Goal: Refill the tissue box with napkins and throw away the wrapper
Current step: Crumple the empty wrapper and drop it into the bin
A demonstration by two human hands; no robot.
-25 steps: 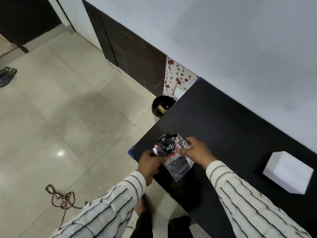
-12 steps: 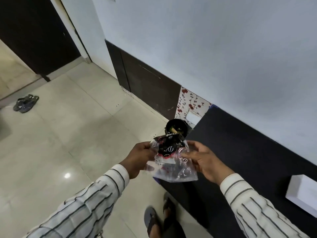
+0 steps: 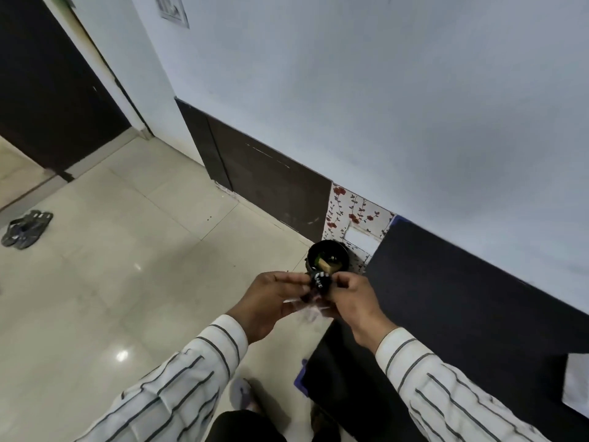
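Note:
Both hands hold the crumpled plastic wrapper (image 3: pixel 319 283), clear with black and red print, squeezed small between them. My left hand (image 3: pixel 271 301) grips its left side and my right hand (image 3: pixel 352 299) pinches its right side. They are over the floor just past the table's left end. Right behind the wrapper stands a small black bin (image 3: pixel 328 255) on the floor by the wall, with some rubbish inside. The white tissue box (image 3: pixel 575 382) sits on the black table at the far right edge of view, partly cut off.
The black table (image 3: pixel 462 298) runs along the wall on the right. A floral panel (image 3: pixel 353 212) stands behind the bin. A pair of sandals (image 3: pixel 27 228) lies on the tiled floor at far left. A dark doorway is at upper left.
The wrapper went from spread out over the table edge to crushed small between both hands. My hands and view moved left and forward, closer to the bin.

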